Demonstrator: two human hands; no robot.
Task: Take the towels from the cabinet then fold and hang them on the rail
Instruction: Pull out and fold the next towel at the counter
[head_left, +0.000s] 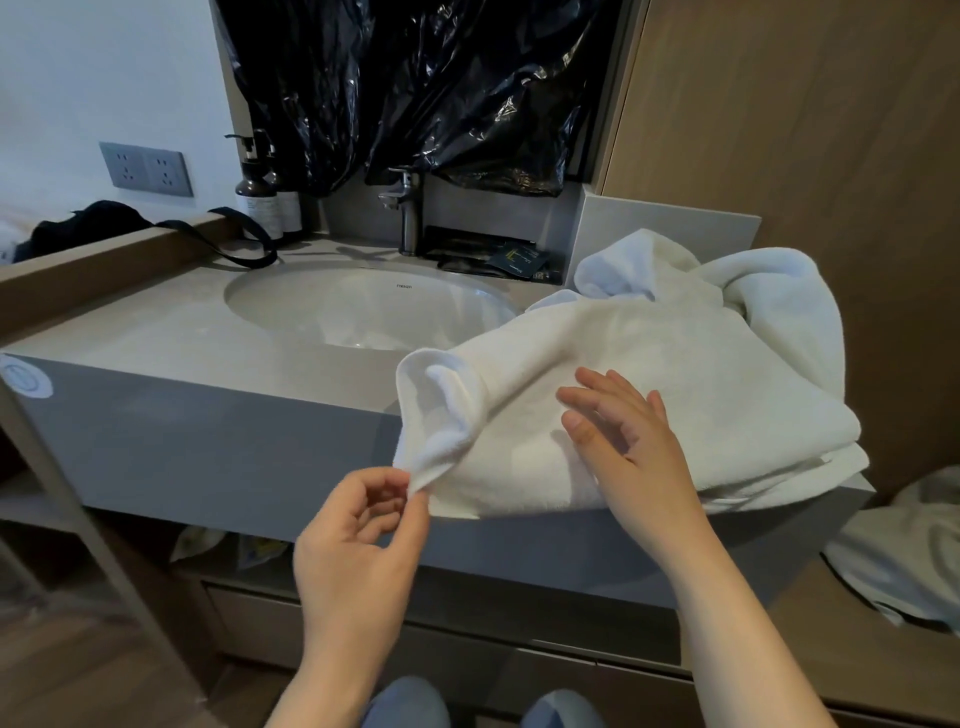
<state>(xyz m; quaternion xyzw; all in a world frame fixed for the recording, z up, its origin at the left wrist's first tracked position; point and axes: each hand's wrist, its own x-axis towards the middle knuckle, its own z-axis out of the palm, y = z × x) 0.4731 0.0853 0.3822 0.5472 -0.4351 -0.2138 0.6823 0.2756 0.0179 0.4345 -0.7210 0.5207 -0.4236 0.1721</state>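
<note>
Left hand (358, 525): a corner of the white towel (623, 395) is pinched between thumb and fingertips at the counter's (171, 332) front edge. The right hand (623, 431) is laid flat on the towel, fingers spread. The towel is heaped on the counter, right of the sink (363, 306), overhanging the front.

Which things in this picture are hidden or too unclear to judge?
- Head view: the rail is not in view.
- The mirror area is covered by black plastic sheeting.
- How many towels lie in the white towel pile: folds hide it.
- Pump bottle label: too small.
- Left hand pinches a corner; right hand lies open.
</note>
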